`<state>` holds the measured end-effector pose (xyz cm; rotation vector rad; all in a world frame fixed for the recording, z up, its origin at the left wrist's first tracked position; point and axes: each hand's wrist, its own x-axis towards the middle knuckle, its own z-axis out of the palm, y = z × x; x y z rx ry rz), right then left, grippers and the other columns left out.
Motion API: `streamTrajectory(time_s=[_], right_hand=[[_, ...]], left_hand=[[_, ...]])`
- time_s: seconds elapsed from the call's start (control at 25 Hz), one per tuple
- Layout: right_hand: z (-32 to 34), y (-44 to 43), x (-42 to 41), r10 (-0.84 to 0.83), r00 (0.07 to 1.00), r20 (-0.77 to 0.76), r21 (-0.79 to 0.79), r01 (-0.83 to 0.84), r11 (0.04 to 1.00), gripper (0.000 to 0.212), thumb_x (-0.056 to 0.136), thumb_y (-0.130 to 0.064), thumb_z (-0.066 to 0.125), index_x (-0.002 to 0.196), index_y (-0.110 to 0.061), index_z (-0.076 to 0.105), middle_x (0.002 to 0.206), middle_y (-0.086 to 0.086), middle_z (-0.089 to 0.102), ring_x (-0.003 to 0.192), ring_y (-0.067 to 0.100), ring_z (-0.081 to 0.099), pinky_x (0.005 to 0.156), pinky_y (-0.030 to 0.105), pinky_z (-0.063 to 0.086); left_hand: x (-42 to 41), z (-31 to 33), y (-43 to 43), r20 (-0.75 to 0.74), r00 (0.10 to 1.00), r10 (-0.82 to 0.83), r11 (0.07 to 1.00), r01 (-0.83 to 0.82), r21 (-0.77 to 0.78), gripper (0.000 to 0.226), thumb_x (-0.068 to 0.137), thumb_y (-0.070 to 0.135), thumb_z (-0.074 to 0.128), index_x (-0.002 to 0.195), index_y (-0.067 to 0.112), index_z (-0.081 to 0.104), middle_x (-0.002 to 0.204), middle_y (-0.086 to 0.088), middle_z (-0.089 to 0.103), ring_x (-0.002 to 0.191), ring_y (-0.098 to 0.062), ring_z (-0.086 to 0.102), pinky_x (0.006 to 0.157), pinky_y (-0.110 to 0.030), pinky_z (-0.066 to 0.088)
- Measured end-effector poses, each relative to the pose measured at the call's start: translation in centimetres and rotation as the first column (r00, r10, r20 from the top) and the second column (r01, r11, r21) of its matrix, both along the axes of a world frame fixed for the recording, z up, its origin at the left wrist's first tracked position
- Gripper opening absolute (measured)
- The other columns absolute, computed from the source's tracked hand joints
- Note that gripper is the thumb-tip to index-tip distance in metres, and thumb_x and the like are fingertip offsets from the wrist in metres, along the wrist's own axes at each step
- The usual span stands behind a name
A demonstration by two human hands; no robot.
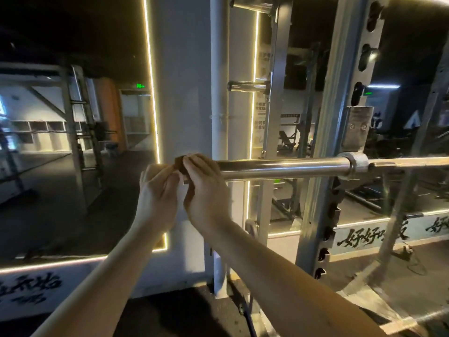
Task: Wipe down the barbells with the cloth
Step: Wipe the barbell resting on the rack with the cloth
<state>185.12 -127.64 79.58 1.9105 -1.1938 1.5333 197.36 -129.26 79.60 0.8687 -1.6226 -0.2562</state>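
1. The barbell (pixel 279 167) is a shiny steel bar lying level across the rack. Its smooth sleeve sticks out to the left and picks up warm streaks of light. A thick collar (pixel 356 162) sits where the sleeve meets the thinner shaft.
2. The cloth (pixel 179 162) is a small brownish rag bunched right on the sleeve's free end. Only a bit of it shows between the fingers.
3. The right hand (pixel 204 190) is curled over the top of the sleeve end, fingers wrapped round with the cloth under them. The left hand (pixel 158 190) is just beside it at the tip, fingers bent in and pinching the cloth from the outer side. Both hands have a grip on the rag and they're touching each other.
4. The bar rests near a grey rack upright (pixel 340 113) with a row of slots, under a metal bracket (pixel 357 127). Chrome pegs (pixel 246 86) stick out of another post behind.
5. It's a pretty dim gym. There's a white pillar (pixel 184 81) with a white pipe (pixel 220 93) running down it, and big mirrors (pixel 73 154) edged with a glowing light strip (pixel 151 81). The floor (pixel 170 312) is dark, and black brush lettering (pixel 371 235) runs along the wall base.
6. The left mirror reflects a cubby shelf (pixel 41 126). It's too dim and small to tell what's in it.
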Motion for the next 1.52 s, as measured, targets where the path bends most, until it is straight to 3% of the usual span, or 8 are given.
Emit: streamTrajectory(time_s=[0.32, 0.4, 0.52, 0.64, 0.88, 1.08, 1.28, 1.52], right_hand=[[-6.3, 0.9, -0.7, -0.034, 0.998, -0.047, -0.033, 0.033, 0.999, 0.04, 0.095, 0.004, 0.062, 0.134, -0.008, 0.065, 0.15, 0.006, 0.054, 0.147, 0.023, 0.041, 0.12, 0.034, 0.036], [-7.6, 2.8, 0.2, -0.075, 0.997, 0.031, 0.07, 0.072, 0.995, 0.03, 0.097, -0.005, 0.065, 0.125, -0.011, 0.072, 0.133, 0.003, 0.068, 0.132, 0.02, 0.057, 0.107, 0.036, 0.049], [-11.0, 7.9, 1.3, -0.138, 0.964, 0.228, 0.28, 0.07, 0.957, 0.016, 0.098, -0.017, 0.065, 0.106, -0.009, 0.076, 0.1, 0.004, 0.076, 0.095, 0.009, 0.068, 0.089, 0.03, 0.054], [-16.1, 14.1, 1.9, -0.247, 0.9, 0.358, 0.611, -0.026, 0.792, 0.018, 0.098, -0.018, 0.063, 0.112, -0.019, 0.074, 0.097, -0.002, 0.076, 0.09, 0.007, 0.07, 0.088, 0.026, 0.056], [-25.0, 29.8, 1.8, -0.628, 0.701, 0.338, 0.894, -0.032, 0.446, 0.041, 0.092, -0.024, 0.069, 0.132, -0.032, 0.065, 0.128, -0.014, 0.065, 0.119, 0.004, 0.057, 0.11, 0.037, 0.046], [-28.1, 44.9, 3.8, -0.812, 0.474, 0.34, 0.936, -0.088, 0.341, 0.057, 0.093, -0.023, 0.074, 0.146, -0.027, 0.053, 0.145, -0.009, 0.052, 0.126, 0.001, 0.046, 0.108, 0.023, 0.036], [-31.7, 60.7, 8.8, -0.922, 0.168, 0.35, 0.935, -0.112, 0.335, 0.043, 0.091, -0.021, 0.075, 0.13, -0.034, 0.064, 0.111, -0.019, 0.068, 0.104, -0.008, 0.063, 0.082, 0.013, 0.049], [-33.5, 80.6, 15.9, -0.941, -0.136, 0.31, 0.949, -0.018, 0.315, 0.023, 0.093, -0.021, 0.071, 0.113, -0.032, 0.071, 0.098, -0.014, 0.07, 0.091, -0.005, 0.066, 0.079, 0.017, 0.052]], left_hand=[[1.7, -3.8, 1.8, 0.132, 0.986, -0.102, 0.994, 0.096, 0.05, 0.032, 0.102, 0.017, 0.056, 0.128, 0.035, 0.059, 0.123, 0.013, 0.052, 0.117, -0.015, 0.055, 0.099, -0.043, 0.052], [2.6, -5.2, 2.6, 0.125, 0.983, -0.137, 0.983, 0.119, 0.141, 0.039, 0.102, 0.018, 0.058, 0.137, 0.034, 0.055, 0.128, 0.014, 0.048, 0.115, -0.013, 0.055, 0.099, -0.035, 0.052], [3.2, -9.2, 4.9, 0.045, 0.927, -0.373, 0.87, 0.333, 0.363, 0.031, 0.103, 0.016, 0.056, 0.133, 0.023, 0.06, 0.126, 0.003, 0.057, 0.1, -0.008, 0.063, 0.078, -0.016, 0.052], [2.7, -14.8, 7.6, -0.041, 0.758, -0.651, 0.615, 0.559, 0.556, 0.022, 0.105, 0.012, 0.053, 0.12, 0.024, 0.064, 0.104, 0.0, 0.069, 0.093, -0.009, 0.07, 0.073, -0.016, 0.056], [-0.1, -25.7, 16.5, 0.079, 0.442, -0.893, 0.305, 0.467, 0.83, 0.01, 0.1, 0.026, 0.064, 0.1, 0.033, 0.071, 0.091, 0.011, 0.073, 0.084, -0.003, 0.069, 0.087, -0.031, 0.057], [-3.1, -29.9, 26.9, 0.144, 0.135, -0.98, 0.188, 0.409, 0.893, 0.012, 0.1, 0.034, 0.063, 0.105, 0.025, 0.069, 0.092, 0.008, 0.069, 0.089, -0.007, 0.066, 0.072, -0.019, 0.05], [-4.5, -31.4, 41.7, 0.181, -0.201, -0.963, 0.107, 0.331, 0.938, 0.02, 0.098, 0.047, 0.063, 0.093, 0.028, 0.065, 0.082, 0.002, 0.07, 0.071, -0.01, 0.069, 0.061, -0.024, 0.055], [-3.2, -31.6, 62.2, 0.288, -0.526, -0.8, 0.113, 0.34, 0.934, 0.028, 0.094, 0.051, 0.067, 0.085, 0.025, 0.064, 0.074, 0.001, 0.068, 0.064, -0.005, 0.063, 0.057, -0.02, 0.043]])
